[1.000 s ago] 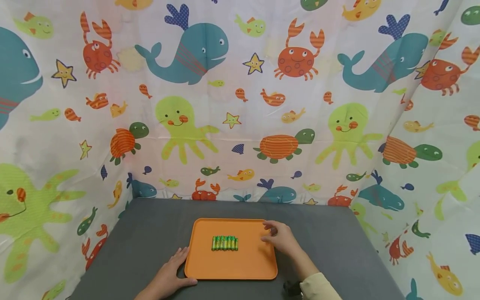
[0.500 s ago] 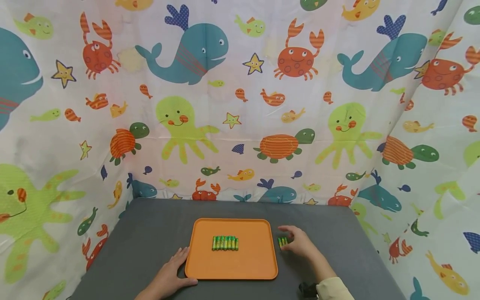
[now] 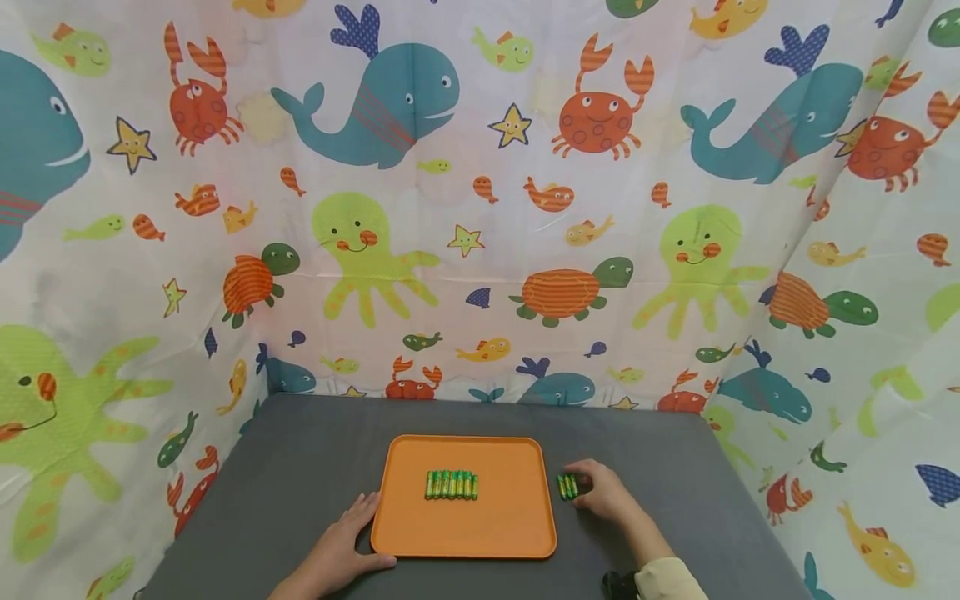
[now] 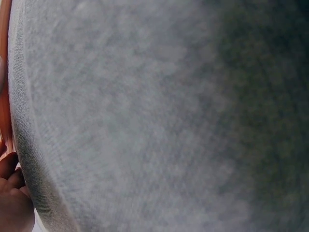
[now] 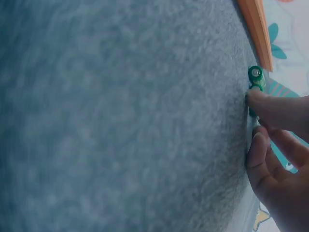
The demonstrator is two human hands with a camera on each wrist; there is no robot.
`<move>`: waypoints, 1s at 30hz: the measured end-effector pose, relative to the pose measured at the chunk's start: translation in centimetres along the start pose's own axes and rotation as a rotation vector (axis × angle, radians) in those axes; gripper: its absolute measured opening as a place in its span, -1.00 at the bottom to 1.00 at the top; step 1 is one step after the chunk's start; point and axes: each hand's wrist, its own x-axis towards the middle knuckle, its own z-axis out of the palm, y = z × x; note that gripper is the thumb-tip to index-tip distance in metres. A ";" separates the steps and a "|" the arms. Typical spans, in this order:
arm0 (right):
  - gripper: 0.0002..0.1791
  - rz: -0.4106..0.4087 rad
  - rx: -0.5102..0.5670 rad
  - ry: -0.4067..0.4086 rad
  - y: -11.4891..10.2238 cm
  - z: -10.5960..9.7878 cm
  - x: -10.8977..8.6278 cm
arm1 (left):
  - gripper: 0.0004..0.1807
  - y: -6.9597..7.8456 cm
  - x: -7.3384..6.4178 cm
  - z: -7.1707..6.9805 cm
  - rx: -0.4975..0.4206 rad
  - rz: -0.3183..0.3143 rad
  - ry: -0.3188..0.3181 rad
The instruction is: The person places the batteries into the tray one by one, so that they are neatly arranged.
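Several green batteries [image 3: 452,485] stand side by side in a row on an orange tray [image 3: 510,533]. My left hand [image 3: 335,546] lies at the tray's left front corner, with straight fingers along its left edge and the thumb at the front rim. To the right of the tray, a small group of green batteries [image 3: 566,487] lies on the grey table. My right hand [image 3: 609,497] pinches the rightmost of these between thumb and fingertips. In the right wrist view the thumb [image 5: 275,108] covers part of a battery, next to another battery [image 5: 256,73] whose end shows.
The grey table [image 3: 322,450] surrounds the tray and ends at a patterned curtain [image 3: 465,292] behind and on both sides. A sliver of the tray [image 4: 5,111] shows in the left wrist view. Below the right hand is a dark wrist-worn device [image 3: 618,585].
My right hand has moved from over the tray's right edge to the batteries on the table and now pinches one. My left hand and the row on the tray stay put.
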 end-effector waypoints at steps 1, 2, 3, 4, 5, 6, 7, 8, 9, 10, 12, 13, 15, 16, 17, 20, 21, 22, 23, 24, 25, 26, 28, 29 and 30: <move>-0.40 -0.002 -0.004 0.004 0.1 0.0 0.0 | 0.28 0.0 0.0 0.0 -0.002 -0.002 0.001; -0.41 -0.006 -0.010 0.006 0.2 0.0 0.0 | 0.28 0.0 0.1 0.1 -0.003 -0.005 0.001; -0.43 -0.001 -0.011 0.011 0.4 0.0 -0.1 | 0.29 0.0 0.2 0.1 -0.002 -0.004 -0.002; -0.44 0.004 -0.014 0.016 0.5 0.0 -0.1 | 0.29 0.1 0.2 0.1 -0.002 -0.001 -0.002; -0.45 0.010 -0.013 0.024 0.6 -0.1 -0.1 | 0.28 0.1 0.3 0.2 0.000 0.003 -0.001; -0.46 0.016 -0.013 0.030 0.6 -0.1 -0.1 | 0.29 0.1 0.3 0.2 0.002 0.009 0.000; -0.47 0.015 -0.016 0.033 0.7 -0.1 -0.1 | 0.28 0.1 0.3 0.2 0.005 0.014 0.001; -0.47 0.015 -0.016 0.034 0.8 -0.1 -0.1 | 0.28 0.2 0.3 0.1 0.008 0.018 0.000; -0.47 0.025 -0.010 0.036 0.8 -0.1 -0.2 | 0.28 0.2 0.2 0.1 0.012 0.020 0.002; -0.48 0.028 -0.004 0.035 0.8 -0.1 -0.2 | 0.27 0.2 0.2 0.1 0.012 0.019 0.007; -0.47 0.033 0.010 0.029 0.8 -0.1 -0.3 | 0.27 0.2 0.1 0.0 0.018 0.017 0.009; -0.48 0.032 0.015 0.026 0.8 -0.1 -0.3 | 0.27 0.2 0.0 0.0 0.021 0.011 0.009; -0.47 0.043 0.040 0.025 0.7 -0.1 -0.4 | 0.27 0.2 -0.1 0.0 0.022 0.004 0.011; -0.46 0.043 0.045 0.022 0.7 -0.2 -0.4 | 0.27 0.2 -0.1 0.0 0.021 0.001 0.010; -0.46 0.051 0.053 0.026 0.7 -0.3 -0.5 | 0.27 0.3 -0.1 0.0 0.022 0.000 0.010; -0.45 0.067 0.085 0.054 0.7 -0.6 -0.6 | 0.28 0.4 -0.2 0.0 0.020 -0.005 0.009; -0.45 0.072 0.099 0.066 0.6 -0.7 -0.6 | 0.28 0.4 -0.2 -0.1 0.021 -0.007 0.010; -0.45 0.072 0.113 0.076 0.5 -0.7 -0.6 | 0.29 0.4 -0.2 -0.1 0.024 -0.009 0.011; -0.46 0.077 0.140 0.093 0.3 -0.8 -0.6 | 0.29 0.5 -0.2 -0.1 0.027 -0.008 0.013; -0.46 0.072 0.162 0.101 0.1 -0.9 -0.7 | 0.29 0.5 -0.2 -0.1 0.029 -0.009 0.014; -0.47 0.072 0.188 0.106 -0.1 -0.9 -0.7 | 0.29 0.5 -0.1 -0.1 0.029 -0.009 0.014; -0.47 0.071 0.212 0.105 -0.4 -1.0 -0.7 | 0.29 0.4 -0.1 -0.1 0.030 -0.008 0.014; -0.47 0.059 0.246 0.094 -1.0 -1.0 -0.6 | 0.29 0.4 -0.1 -0.1 0.026 -0.009 0.011; -0.47 0.049 0.259 0.082 -1.3 -1.0 -0.6 | 0.29 0.3 -0.1 -0.1 0.024 -0.010 0.008; -0.47 0.038 0.270 0.068 -1.7 -0.9 -0.7 | 0.29 0.3 -0.1 -0.1 0.021 -0.014 0.005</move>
